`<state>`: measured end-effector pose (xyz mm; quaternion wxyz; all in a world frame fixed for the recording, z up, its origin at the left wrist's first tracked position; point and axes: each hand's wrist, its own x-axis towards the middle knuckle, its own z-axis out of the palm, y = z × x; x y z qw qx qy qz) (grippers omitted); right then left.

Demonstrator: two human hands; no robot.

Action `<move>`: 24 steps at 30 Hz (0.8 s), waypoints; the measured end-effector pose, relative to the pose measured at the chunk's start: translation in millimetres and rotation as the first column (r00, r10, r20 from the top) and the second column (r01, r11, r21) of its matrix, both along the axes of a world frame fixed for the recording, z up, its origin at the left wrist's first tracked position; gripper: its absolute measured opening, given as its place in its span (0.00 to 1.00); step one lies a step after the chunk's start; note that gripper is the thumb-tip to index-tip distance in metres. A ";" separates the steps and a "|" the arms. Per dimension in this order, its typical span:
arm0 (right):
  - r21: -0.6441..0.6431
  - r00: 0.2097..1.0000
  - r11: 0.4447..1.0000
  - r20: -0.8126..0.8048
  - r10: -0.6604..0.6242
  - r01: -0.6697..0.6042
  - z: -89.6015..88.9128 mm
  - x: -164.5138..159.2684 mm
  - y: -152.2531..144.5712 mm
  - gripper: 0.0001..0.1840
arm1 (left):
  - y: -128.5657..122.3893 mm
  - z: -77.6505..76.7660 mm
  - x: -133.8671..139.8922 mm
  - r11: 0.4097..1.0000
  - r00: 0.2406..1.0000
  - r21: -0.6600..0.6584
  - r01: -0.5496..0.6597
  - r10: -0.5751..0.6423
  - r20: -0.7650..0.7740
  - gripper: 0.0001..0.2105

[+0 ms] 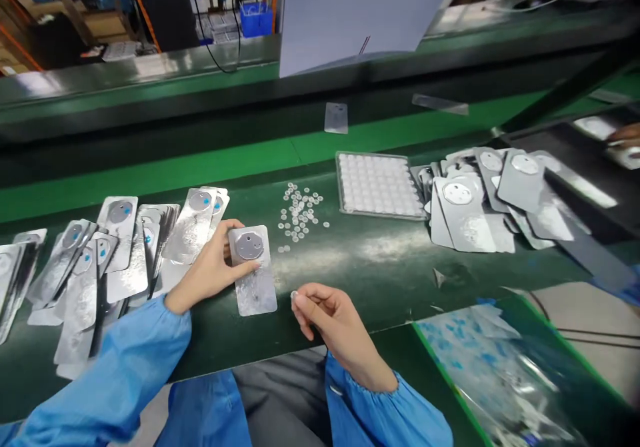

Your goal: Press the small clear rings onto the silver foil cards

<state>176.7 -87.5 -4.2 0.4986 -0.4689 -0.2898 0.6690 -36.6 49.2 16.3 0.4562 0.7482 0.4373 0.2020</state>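
Presently, the metallic plate (255, 294) is sitting in the left hand (213, 267), which is pinching its left side, thumb over the face, apparently keeping the round recess (249, 246) exposed. Right of it, the right hand (333, 317) is pinching a small pale piece (294, 294). Loose rings (300, 217) are lying ahead, between both hands, presumably for easy reach. Stacked plates (127, 280) are lying left of the left hand.

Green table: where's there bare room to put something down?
Between the white-filled tray and the right hand, there's bare green tabletop. It's crowded with silvery plates at left, small round pieces mid-table, and another plate pile right of the tray.
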 end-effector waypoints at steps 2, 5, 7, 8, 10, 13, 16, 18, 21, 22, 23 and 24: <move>-0.015 1.000 1.000 0.003 0.007 -0.007 0.0 -2.7 2.5 0.23 | -20.7 -3.1 -3.6 0.990 0.987 -0.139 -0.038 0.059 0.146 0.33; -0.043 0.999 0.999 0.028 0.025 -0.024 -0.9 -7.2 6.9 0.24 | -39.9 -9.9 -4.5 1.000 0.986 -0.013 -0.019 0.021 0.168 0.23; -0.064 0.997 0.997 0.069 0.047 -0.043 0.1 -9.2 11.0 0.24 | -44.9 -13.1 -3.3 0.991 0.985 0.133 0.028 -0.050 0.166 0.14; -0.075 0.994 0.996 0.093 0.064 -0.057 1.5 -9.9 13.3 0.24 | -46.0 -14.0 -2.5 0.982 0.980 0.182 0.047 -0.080 0.180 0.12; -0.095 0.986 0.992 0.135 0.099 -0.086 5.8 -10.6 17.9 0.24 | -47.2 -15.2 -1.0 0.974 0.964 0.217 0.067 -0.119 0.238 0.12; -0.121 0.975 0.986 0.178 0.135 -0.115 12.5 -11.3 23.4 0.24 | -48.5 -17.3 0.2 0.977 0.938 0.207 0.052 -0.119 0.326 0.09; -0.126 0.961 0.985 0.233 0.148 -0.121 14.9 -11.8 26.1 0.24 | -49.5 -20.5 0.2 0.976 0.934 0.213 0.033 -0.106 0.340 0.08; -0.118 0.952 0.985 0.266 0.154 -0.126 14.1 -11.7 26.5 0.25 | -50.0 -22.4 -0.2 0.977 0.945 0.211 0.016 -0.083 0.315 0.08; -0.100 0.941 0.987 0.301 0.153 -0.129 11.8 -11.4 25.8 0.24 | -50.6 -23.3 -0.6 0.981 0.957 0.194 -0.001 -0.055 0.285 0.07; -0.091 0.937 0.988 0.316 0.146 -0.124 11.3 -11.5 25.4 0.23 | -50.9 -22.9 -0.5 0.983 0.959 0.184 -0.003 -0.049 0.278 0.07; -0.079 0.932 0.990 0.336 0.138 -0.118 11.0 -11.8 24.9 0.22 | -51.1 -22.2 -0.1 0.985 0.961 0.173 -0.007 -0.042 0.272 0.06; -0.066 0.925 0.992 0.359 0.127 -0.111 11.1 -12.3 24.5 0.21 | -51.3 -21.2 0.3 0.987 0.964 0.161 -0.013 -0.030 0.266 0.06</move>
